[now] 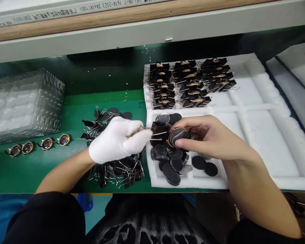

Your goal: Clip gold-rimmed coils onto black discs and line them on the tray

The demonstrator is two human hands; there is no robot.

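Currently I have the gloved left hand [120, 139] pinched on a black binder clip [158, 128] and, at its three o'clock, the bare right hand [209, 137] clasping a dark disc [177, 136] over the white tray [289, 145].

the tabletop [15, 176] is green, the foam tray [292, 162] white, and the left hand [119, 140] is gloved in plain white. black binder clips [128, 179] carry silvery wire handles; the loose discs [198, 162] are black and dark grey. the sunglasses [27, 147] show gold-toned rims and dark brown lenses. the sleeves [45, 217] are black, the wooden strip [91, 23] light brown with a darker grain.
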